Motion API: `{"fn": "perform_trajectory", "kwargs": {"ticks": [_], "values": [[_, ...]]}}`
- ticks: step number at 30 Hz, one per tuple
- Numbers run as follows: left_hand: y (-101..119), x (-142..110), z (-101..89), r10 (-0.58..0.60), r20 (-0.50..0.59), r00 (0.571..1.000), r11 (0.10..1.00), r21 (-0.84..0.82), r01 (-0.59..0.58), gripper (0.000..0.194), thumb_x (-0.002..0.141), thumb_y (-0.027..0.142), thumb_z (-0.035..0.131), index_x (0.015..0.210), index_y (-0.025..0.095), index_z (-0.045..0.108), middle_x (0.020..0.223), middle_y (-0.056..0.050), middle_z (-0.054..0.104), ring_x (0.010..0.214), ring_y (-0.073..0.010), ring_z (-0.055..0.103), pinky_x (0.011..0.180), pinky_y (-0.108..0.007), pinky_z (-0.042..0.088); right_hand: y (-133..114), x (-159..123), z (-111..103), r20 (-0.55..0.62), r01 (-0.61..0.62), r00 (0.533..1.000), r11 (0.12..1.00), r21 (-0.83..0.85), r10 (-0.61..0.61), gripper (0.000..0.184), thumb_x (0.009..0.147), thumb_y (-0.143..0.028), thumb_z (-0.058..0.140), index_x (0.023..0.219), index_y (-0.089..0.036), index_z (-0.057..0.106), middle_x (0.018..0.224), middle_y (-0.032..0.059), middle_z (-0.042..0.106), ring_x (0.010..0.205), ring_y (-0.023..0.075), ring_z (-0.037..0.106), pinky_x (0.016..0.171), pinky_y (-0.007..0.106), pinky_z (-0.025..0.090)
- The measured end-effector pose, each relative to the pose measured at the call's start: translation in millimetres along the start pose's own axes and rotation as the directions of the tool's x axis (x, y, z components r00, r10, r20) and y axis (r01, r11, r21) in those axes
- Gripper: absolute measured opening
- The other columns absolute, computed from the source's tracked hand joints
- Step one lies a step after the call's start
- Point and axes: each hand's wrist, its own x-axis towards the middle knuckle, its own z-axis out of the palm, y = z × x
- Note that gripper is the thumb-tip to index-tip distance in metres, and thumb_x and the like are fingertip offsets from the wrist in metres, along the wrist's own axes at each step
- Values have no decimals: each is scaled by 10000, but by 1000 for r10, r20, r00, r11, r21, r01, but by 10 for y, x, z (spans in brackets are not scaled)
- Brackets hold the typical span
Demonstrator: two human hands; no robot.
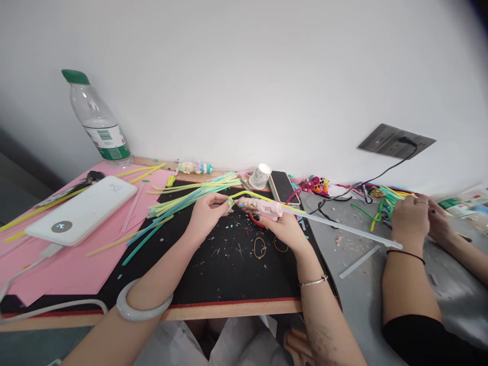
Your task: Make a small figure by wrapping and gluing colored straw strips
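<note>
My right hand [284, 229] is wrapped round a pink hot glue gun [261, 207], its nozzle pointing left. A long whitish glue stick [343, 223] sticks out of the gun's back end. Close to the nozzle, my left hand [207, 216] pinches a small green piece at the end of a yellow pipe cleaner [249, 193], which arches behind the gun. Whether nozzle and piece touch, I cannot tell. Beside my left hand lies a bundle of green, blue and yellow pipe cleaners [183, 203] on the black mat [206, 274].
Left are a white power bank [86, 211] on pink paper [91, 274] and a plastic bottle [99, 124]. Behind the gun stand a paper cup [260, 176] and a phone [284, 187]. Rubber bands [260, 248] and scraps dot the mat. Another person's hands [414, 221] work at right.
</note>
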Motion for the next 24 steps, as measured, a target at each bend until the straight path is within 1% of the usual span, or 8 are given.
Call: {"fn": "perform_trajectory", "kwargs": {"ticks": [3, 9, 14, 18, 24], "values": [[-17, 2, 3, 13, 7, 1000, 1000, 5, -13, 340, 597, 372, 746, 823, 137, 647, 805, -66, 689, 722, -201, 670, 724, -367, 551, 59, -8, 26, -41, -25, 999, 998, -57, 22, 308, 783, -323, 597, 1045, -181, 672, 1084, 77, 671, 1009, 261, 607, 907, 417, 451], [-24, 0, 9, 24, 27, 999, 999, 22, -25, 335, 616, 367, 736, 837, 131, 645, 798, -67, 687, 732, -199, 668, 731, -371, 552, 87, -6, 49, -23, -41, 999, 998, -55, 40, 363, 785, -323, 598, 1121, -192, 632, 1153, 71, 642, 1067, 252, 583, 940, 404, 433], [-10, -14, 21, 30, 24, 999, 999, 26, -31, 316, 615, 347, 737, 824, 130, 642, 786, -63, 684, 725, -197, 665, 720, -366, 556, 92, 12, 71, -23, -11, 1000, 997, -72, 9, 337, 797, -333, 584, 1097, -194, 649, 1162, 65, 639, 1074, 253, 582, 942, 392, 437], [-24, -10, 22, 29, 28, 999, 999, 21, -30, 319, 614, 349, 740, 823, 131, 637, 780, -60, 682, 722, -193, 666, 716, -358, 557, 100, 13, 73, -32, -42, 999, 995, -85, 39, 341, 793, -345, 590, 1092, -194, 654, 1137, 65, 652, 1053, 260, 594, 925, 400, 449], [-40, -2, 16, 34, 32, 999, 999, 25, -34, 309, 620, 341, 738, 825, 131, 639, 779, -62, 685, 715, -187, 668, 711, -349, 555, 100, 16, 74, -26, 11, 1000, 996, -87, -13, 320, 799, -333, 581, 1074, -192, 663, 1112, 62, 664, 1042, 248, 600, 920, 381, 455]]}}
